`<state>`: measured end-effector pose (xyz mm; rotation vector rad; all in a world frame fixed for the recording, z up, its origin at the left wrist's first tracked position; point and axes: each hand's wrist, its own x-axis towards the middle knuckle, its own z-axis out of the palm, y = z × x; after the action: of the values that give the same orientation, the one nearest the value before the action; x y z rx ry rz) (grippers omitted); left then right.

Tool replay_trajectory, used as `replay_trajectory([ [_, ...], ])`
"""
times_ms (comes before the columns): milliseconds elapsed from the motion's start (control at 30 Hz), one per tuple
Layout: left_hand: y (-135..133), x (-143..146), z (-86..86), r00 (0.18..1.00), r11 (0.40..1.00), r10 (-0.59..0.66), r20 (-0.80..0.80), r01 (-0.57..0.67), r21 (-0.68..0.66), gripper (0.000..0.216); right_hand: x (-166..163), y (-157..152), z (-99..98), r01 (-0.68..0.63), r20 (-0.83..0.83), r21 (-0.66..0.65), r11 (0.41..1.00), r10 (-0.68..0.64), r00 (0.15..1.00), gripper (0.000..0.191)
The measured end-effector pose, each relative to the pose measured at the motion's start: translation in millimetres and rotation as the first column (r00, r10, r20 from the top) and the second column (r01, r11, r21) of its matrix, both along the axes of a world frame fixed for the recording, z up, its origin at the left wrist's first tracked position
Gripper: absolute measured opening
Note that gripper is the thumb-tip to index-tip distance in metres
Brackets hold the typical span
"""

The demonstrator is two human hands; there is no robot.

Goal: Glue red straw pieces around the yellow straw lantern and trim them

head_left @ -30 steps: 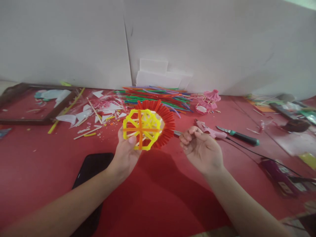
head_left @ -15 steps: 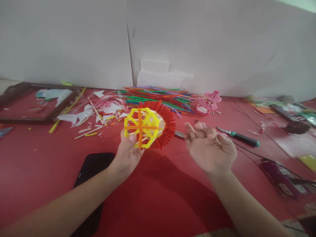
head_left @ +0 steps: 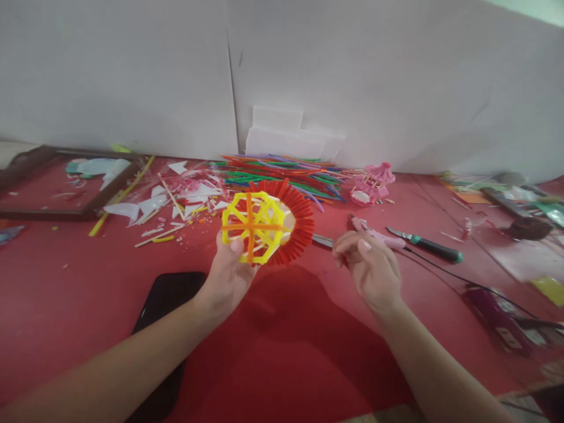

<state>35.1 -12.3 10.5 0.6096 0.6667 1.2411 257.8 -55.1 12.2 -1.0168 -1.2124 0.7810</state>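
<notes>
My left hand grips a small craft model, thumb pressed on its near side. The model has a yellow eight-sided lattice with an orange cross, and a wide ring of red fuzzy strips behind it. My right hand is raised to the right of the model, apart from it, fingers curled in and the thumb against them. I see nothing between those fingers. Just behind it lies a metal blade, the rest of which the hand hides. A pink glue gun with a black cord lies beyond the right hand.
A green-and-black cutter lies at right, near a purple box. Pipe cleaners and a pink model are at the back. Scraps, a dark wooden frame and a black phone are at left.
My right hand has turned from palm up with spread fingers to curled fingers, uncovering the glue gun. My left hand and the model have hardly moved.
</notes>
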Motion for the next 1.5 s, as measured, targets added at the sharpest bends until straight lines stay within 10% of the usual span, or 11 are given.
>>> replay_trajectory([
  [133, -1, 1, -0.8, 1.0, 1.0, 0.002, -0.01, -0.002, 0.007, 0.06, 5, -5, -1.8, 0.085, 0.495, 0.154, 0.984, -0.151, 0.856, 0.026],
  [267, -2, 0, -6.3, 1.0, 1.0, -0.01, -0.014, 0.01, 0.015, 0.075, 5, -5, -2.6, 0.121, 0.581, 0.18, 0.976, -0.205, 0.787, 0.03],
  [467, -5, -3, -4.8, 0.996, 0.997, -0.082, -0.026, 0.082, 0.011, 0.098, 0, 2, -3.5, 0.003, 0.019, 0.016, 1.0, -0.003, 1.0, 0.049],
  [733, -2, -1, -7.2, 0.999, 0.999, -0.051, -0.017, 0.051, 0.006, 0.097, 5, 14, -10.9, -0.224, -0.51, -0.23, 0.947, 0.078, 0.857, 0.022],
  [1500, -1, 1, -5.9, 0.999, 0.995, -0.005, -0.037, 0.001, -0.096, 0.103, -1, 13, -6.6, -0.443, -0.697, -0.191, 0.876, 0.196, 0.69, 0.036],
])
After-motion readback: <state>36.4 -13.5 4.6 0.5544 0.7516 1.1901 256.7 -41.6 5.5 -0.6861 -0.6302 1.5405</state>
